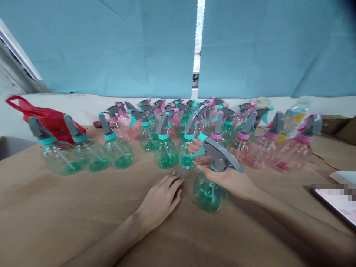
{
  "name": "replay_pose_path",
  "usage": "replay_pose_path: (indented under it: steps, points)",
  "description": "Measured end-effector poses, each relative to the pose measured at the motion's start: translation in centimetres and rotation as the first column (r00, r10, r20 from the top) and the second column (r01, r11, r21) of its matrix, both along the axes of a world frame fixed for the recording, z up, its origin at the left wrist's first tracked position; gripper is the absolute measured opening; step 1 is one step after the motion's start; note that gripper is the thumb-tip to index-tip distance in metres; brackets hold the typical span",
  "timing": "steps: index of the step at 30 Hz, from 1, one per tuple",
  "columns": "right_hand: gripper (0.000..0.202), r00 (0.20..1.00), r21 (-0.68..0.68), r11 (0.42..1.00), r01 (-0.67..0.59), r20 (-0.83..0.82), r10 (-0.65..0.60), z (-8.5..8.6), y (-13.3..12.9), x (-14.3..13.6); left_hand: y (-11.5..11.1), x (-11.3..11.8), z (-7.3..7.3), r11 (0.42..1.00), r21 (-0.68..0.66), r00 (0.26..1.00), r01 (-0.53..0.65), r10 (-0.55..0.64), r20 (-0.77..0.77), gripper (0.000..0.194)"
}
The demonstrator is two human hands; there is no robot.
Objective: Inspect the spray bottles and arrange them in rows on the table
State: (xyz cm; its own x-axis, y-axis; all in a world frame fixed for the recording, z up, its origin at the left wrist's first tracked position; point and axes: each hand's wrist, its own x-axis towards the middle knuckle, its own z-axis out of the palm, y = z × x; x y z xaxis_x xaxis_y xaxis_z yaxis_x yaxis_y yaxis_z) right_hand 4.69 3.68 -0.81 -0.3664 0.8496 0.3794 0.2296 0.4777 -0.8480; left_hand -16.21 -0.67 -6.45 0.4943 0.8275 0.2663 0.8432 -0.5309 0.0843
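In the head view my right hand (235, 181) has the neck of a green spray bottle (210, 193), which has a grey trigger head and a turquoise collar. Its fingers pass behind the neck, and several fingertips show at the left of it. The bottle is slightly tilted, with its nozzle facing left; whether its base touches the table I cannot tell. Palm down on the brown table (91, 222), my left hand (160, 202) rests with loosely spread fingers and holds nothing. Just beyond it stands another green spray bottle (165, 152).
Several green spray bottles (119, 154) and pink spray bottles (292, 154) stand in rows across the back. A red plastic bag (52, 118) lies back left. A large clear bottle (299, 111) stands back right. At the right edge lies a phone or tablet (338, 204).
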Motion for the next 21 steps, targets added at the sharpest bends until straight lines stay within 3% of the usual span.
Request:
replay_pose_path:
  steps: [7, 12, 16, 21]
  points:
    - [0.027, 0.995, 0.012, 0.996, 0.090, 0.043, -0.090, -0.3, -0.1, 0.0, -0.1, -0.1, 0.0, 1.000, 0.003, 1.000, 0.005, -0.005, 0.008, 0.027]
    - [0.030, 0.999, 0.088, 0.996, 0.035, -0.026, -0.033, 0.0, -0.4, 0.1, 0.0, -0.2, 0.0, 1.000, 0.003, 1.000, 0.000, 0.000, 0.029, 0.026]
    - [0.023, 1.000, 0.061, 0.998, 0.027, -0.013, -0.027, 0.5, -0.6, 0.1, 0.1, -0.3, -0.2, 1.000, 0.004, 0.999, 0.000, 0.000, 0.033, 0.026]
    - [0.030, 1.000, 0.043, 0.999, -0.012, 0.002, 0.012, 0.8, -0.6, 0.4, 0.1, -0.4, -0.4, 1.000, 0.006, 0.999, 0.009, -0.009, 0.033, 0.027]
